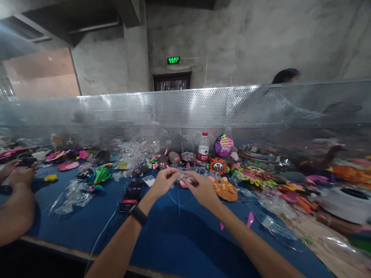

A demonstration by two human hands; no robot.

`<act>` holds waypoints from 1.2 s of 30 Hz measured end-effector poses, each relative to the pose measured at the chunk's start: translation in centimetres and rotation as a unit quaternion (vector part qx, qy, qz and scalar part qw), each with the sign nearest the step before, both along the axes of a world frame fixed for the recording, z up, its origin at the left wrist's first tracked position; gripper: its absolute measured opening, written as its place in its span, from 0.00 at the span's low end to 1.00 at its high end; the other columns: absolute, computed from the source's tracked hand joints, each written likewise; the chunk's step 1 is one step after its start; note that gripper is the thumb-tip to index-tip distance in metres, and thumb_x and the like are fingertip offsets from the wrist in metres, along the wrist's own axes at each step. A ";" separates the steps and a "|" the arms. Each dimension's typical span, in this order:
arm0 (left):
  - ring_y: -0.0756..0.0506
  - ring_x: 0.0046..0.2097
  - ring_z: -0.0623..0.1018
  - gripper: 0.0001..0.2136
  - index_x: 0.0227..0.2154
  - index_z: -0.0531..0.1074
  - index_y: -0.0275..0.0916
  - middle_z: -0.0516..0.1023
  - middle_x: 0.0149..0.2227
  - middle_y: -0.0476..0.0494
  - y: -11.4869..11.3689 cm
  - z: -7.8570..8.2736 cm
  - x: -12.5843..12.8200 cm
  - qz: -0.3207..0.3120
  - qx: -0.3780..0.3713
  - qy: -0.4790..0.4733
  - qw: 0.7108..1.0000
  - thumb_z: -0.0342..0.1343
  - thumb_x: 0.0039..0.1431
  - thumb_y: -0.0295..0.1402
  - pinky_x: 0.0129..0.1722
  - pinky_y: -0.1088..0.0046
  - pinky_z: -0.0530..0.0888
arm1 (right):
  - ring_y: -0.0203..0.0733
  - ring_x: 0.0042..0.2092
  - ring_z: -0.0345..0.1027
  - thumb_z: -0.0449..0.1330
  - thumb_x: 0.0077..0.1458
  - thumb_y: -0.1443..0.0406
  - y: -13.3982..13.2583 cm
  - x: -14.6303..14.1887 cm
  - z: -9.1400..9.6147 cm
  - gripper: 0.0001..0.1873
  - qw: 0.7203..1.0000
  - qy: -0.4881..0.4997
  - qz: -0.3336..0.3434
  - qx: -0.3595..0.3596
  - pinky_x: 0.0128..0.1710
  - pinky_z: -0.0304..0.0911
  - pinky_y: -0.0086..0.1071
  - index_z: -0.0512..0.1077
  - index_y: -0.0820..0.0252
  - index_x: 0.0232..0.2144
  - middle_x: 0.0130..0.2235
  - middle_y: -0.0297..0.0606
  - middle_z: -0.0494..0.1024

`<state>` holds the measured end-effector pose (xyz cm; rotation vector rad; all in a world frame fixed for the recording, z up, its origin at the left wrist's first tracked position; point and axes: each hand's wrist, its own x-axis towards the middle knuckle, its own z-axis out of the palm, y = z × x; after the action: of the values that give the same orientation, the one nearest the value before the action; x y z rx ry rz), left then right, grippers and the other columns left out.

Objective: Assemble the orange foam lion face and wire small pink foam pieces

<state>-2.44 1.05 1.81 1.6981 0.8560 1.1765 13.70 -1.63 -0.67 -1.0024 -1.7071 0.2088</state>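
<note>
My left hand (165,180) and my right hand (199,188) meet above the middle of the blue table (174,239), both closed in a pinch. Between their fingertips is a small clear piece (181,175), too small to name for certain. Thin pale strands (179,200) hang from it in a loop over the table. A dark watch band circles my left wrist. Beside that forearm lies a phone (131,196) with its screen lit. Right of my right hand sits an orange clay lion face (225,189). A pink plastic knife (250,219) lies near my right forearm.
A bottle with a red cap (203,148) stands among colourful clay figures along a perforated metal screen (185,108). Clear plastic bags (74,197) lie at left. A white round container (346,204) stands at right. Another person's hands (21,173) hold a dark device at far left.
</note>
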 end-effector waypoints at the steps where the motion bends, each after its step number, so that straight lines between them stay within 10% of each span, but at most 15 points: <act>1: 0.53 0.25 0.68 0.16 0.32 0.74 0.35 0.75 0.28 0.46 -0.1 0.0 0.0 -0.003 -0.012 0.001 1.000 0.60 0.48 0.45 0.20 0.79 0.61 | 0.41 0.28 0.71 0.55 0.55 0.56 0.1 0.0 -0.1 0.15 1.000 -0.007 -0.006 0.018 0.31 0.68 0.35 0.74 0.56 0.40 0.33 0.38 0.80; 19: 0.55 0.24 0.64 0.22 0.35 0.75 0.32 0.71 0.26 0.48 -0.1 -0.3 0.1 -0.064 -0.066 -0.054 0.994 0.64 0.43 0.46 0.23 0.77 0.59 | 0.41 0.33 0.74 0.48 0.62 0.54 0.7 0.7 -0.8 0.20 0.975 -0.161 -0.053 0.146 0.31 0.67 0.30 0.75 0.58 0.40 0.33 0.40 0.80; 36: 0.54 0.25 0.64 0.20 0.39 0.76 0.35 0.70 0.26 0.48 0.2 -0.2 -0.6 -0.074 -0.049 -0.007 0.996 0.61 0.49 0.45 0.23 0.79 0.60 | 0.41 0.31 0.73 0.48 0.62 0.54 0.3 0.0 -0.8 0.19 0.995 -0.045 -0.028 0.083 0.32 0.66 0.32 0.75 0.57 0.39 0.34 0.40 0.80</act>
<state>-3.03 1.21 1.65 1.6409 0.7526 1.0291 13.73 -1.33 -1.44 -0.9464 -1.7439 -0.0155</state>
